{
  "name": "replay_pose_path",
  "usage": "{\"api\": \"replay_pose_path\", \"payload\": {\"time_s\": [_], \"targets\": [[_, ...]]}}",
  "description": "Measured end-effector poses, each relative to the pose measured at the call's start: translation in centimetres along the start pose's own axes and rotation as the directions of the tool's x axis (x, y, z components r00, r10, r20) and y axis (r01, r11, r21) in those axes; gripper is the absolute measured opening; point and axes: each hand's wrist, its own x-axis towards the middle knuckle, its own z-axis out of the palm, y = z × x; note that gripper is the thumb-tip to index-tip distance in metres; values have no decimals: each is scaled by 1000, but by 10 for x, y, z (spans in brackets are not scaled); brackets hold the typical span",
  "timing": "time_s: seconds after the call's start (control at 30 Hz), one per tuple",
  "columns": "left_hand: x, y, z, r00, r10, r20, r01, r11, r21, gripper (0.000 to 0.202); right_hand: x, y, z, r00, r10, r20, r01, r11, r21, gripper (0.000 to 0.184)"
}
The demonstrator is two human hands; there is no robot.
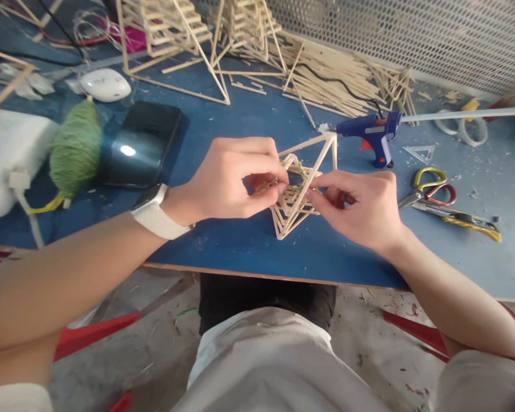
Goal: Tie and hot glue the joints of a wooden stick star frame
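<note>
A small pointed frame of glued wooden sticks (305,198) stands on the blue table between my hands, with ladder-like rungs inside. My left hand (240,177) is closed in a pinch at its left side; what lies between the fingertips is too small to make out. Pale green bits show on the sticks close to those fingers. From the other side, my right hand (358,206) pinches at the frame's slanting right stick with thumb and forefinger. Just beyond the frame's top corner lies a blue glue gun (375,134), its nozzle pointing left.
Scissors (433,186) and a utility knife (463,218) lie right of my right hand. A phone (141,143), green yarn (76,149) and a white mouse (106,84) are at left. Larger stick frames (167,40) and loose sticks (335,71) fill the back, before a mesh panel (412,34).
</note>
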Motion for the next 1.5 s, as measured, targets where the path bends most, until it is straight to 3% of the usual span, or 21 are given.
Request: {"api": "replay_pose_path", "payload": {"time_s": [0.33,0.57,0.7,0.93,1.3,1.5], "targets": [[-1,-2,2,1000,3,18,-3,1000,-10,17,4,-4,4,994,112,-13,-110,987,117,8],[0,0,2,998,-52,21,52,999,0,16,2,3,8,998,-46,-53,50,996,74,9],[2,2,0,1000,9,12,-9,1000,-17,15,6,8,11,994,-95,-53,100,989,107,13],[3,5,-2,996,-61,61,61,998,1,18,8,5,8,997,-79,12,77,993,88,13],[2,0,-1,999,19,29,-19,1000,-4,15,12,8,5,986,-150,76,145,987,69,15],[3,1,-1,998,67,11,-66,997,-33,13,8,0,14,999,26,26,-30,981,190,8]]}}
